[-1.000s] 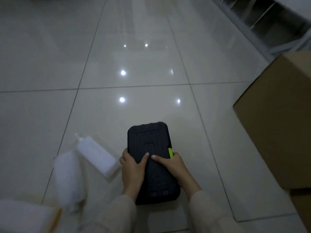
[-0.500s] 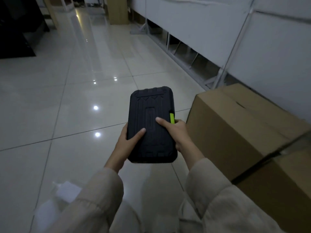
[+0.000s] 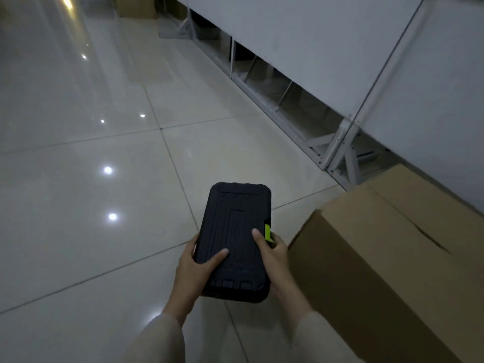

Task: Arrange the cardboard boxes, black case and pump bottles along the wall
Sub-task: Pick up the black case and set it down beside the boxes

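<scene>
I hold the black case (image 3: 235,231) flat above the tiled floor, lid side up, with a green latch on its right edge. My left hand (image 3: 195,268) grips its lower left side, thumb on the lid. My right hand (image 3: 275,258) grips the lower right side, just below the green latch. A large cardboard box (image 3: 392,258) stands on the floor right of the case, close to the white wall (image 3: 340,48). No pump bottles are in view.
A white metal frame (image 3: 337,150) with open bays runs along the base of the wall. Another cardboard box (image 3: 136,6) stands far off at the top. Glossy floor tiles (image 3: 78,179) stretch to the left and ahead.
I lifted the case off the floor and turned right toward the wall. The white bottles on the left have left the view. The case now sits lower and nearer the cardboard box.
</scene>
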The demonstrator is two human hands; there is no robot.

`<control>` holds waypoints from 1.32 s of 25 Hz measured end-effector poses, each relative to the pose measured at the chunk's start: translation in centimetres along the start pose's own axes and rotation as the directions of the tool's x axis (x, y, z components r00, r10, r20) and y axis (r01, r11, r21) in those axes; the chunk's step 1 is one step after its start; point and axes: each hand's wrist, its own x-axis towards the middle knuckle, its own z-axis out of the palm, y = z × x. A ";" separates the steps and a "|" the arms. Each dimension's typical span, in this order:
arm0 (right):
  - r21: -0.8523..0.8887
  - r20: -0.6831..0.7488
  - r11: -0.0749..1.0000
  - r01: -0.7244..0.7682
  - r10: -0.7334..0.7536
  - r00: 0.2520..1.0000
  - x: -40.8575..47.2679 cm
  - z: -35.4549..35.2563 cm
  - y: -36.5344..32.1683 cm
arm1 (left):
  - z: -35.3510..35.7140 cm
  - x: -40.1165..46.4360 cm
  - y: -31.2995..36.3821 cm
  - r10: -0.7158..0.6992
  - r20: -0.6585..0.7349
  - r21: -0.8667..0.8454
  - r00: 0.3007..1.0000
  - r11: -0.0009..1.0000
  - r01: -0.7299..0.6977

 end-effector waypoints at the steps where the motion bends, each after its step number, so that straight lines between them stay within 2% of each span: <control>1: -0.049 0.003 0.998 0.042 -0.042 0.999 2.3 0.1 0.7 | 1.0 2.6 -0.8 -0.002 0.020 0.011 1.000 1.000 0.002; 7: -0.226 0.034 0.960 0.163 -0.159 0.987 10.3 -0.4 5.7 | 5.1 12.8 -4.4 0.033 0.213 0.095 0.977 0.994 -0.054; 8: -0.313 0.066 0.930 0.193 -0.181 0.981 10.4 -0.7 6.7 | 5.6 13.3 -4.7 0.022 0.257 0.108 0.966 0.993 -0.052; 9: -0.475 0.145 0.847 0.240 -0.194 0.970 10.3 -0.9 7.5 | 5.9 13.6 -4.7 0.005 0.300 0.114 0.954 0.993 -0.041; 10: -0.683 0.249 0.650 0.333 -0.221 0.943 10.1 -1.0 8.4 | 6.2 14.0 -4.8 -0.009 0.334 0.125 0.942 0.991 -0.035; 11: -0.825 0.342 0.372 0.425 -0.271 0.900 10.1 -1.0 9.5 | 6.5 14.7 -4.8 -0.014 0.357 0.139 0.934 0.990 -0.038; 12: -0.889 0.373 0.125 0.440 -0.360 0.855 10.4 -1.0 10.3 | 6.9 15.6 -4.7 -0.023 0.369 0.171 0.929 0.984 -0.044; 13: -0.921 0.347 0.021 0.389 -0.411 0.843 11.2 -0.7 10.8 | 7.4 16.4 -4.5 -0.025 0.374 0.200 0.927 0.978 -0.054; 14: -0.951 0.259 0.040 0.308 -0.443 0.858 12.0 -0.3 10.7 | 8.2 17.2 -4.1 -0.018 0.380 0.233 0.925 0.970 -0.077; 16: -0.971 0.085 0.165 0.174 -0.444 0.892 13.5 0.5 9.5 | 10.5 18.2 -3.2 -0.010 0.388 0.382 0.922 0.912 -0.151; 17: -0.971 0.023 0.202 0.126 -0.450 0.893 14.3 0.5 8.8 | 11.7 18.2 -2.7 -0.013 0.390 0.495 0.921 0.846 -0.198; 19: -0.949 -0.062 0.313 0.049 -0.336 0.940 16.2 0.4 7.8 | 13.6 17.3 -2.1 -0.038 0.406 0.659 0.913 0.704 -0.264; 21: -0.902 -0.144 0.430 -0.022 -0.251 0.957 17.3 0.3 6.1 | 13.7 15.8 -2.5 -0.069 0.424 0.685 0.903 0.676 -0.270; 23: -0.880 -0.181 0.475 -0.020 -0.295 0.938 16.9 0.5 5.2 | 11.6 14.2 -3.8 -0.083 0.370 0.696 0.925 0.684 -0.217; 24: -0.886 -0.138 0.460 0.051 -0.366 0.920 16.0 0.8 5.3 | 9.9 13.2 -4.7 -0.086 0.310 0.701 0.947 0.694 -0.166; 26: -0.862 0.082 0.396 0.316 -0.507 0.858 13.5 1.6 6.6 | 5.8 10.8 -6.8 -0.101 0.123 0.668 0.987 0.744 -0.007; 27: -0.824 0.202 0.374 0.426 -0.509 0.837 11.8 2.4 7.4 | 3.3 8.9 -7.7 -0.114 0.013 0.627 0.993 0.775 0.080; 29: -0.744 0.358 0.408 0.530 -0.425 0.831 8.6 4.0 8.9 | -1.3 4.6 -9.1 -0.133 -0.194 0.526 0.972 0.822 0.217; 33: -0.611 0.556 0.488 0.623 -0.295 0.777 1.6 8.4 10.9 | -9.3 -5.1 -10.8 -0.142 -0.502 0.357 0.853 0.864 0.355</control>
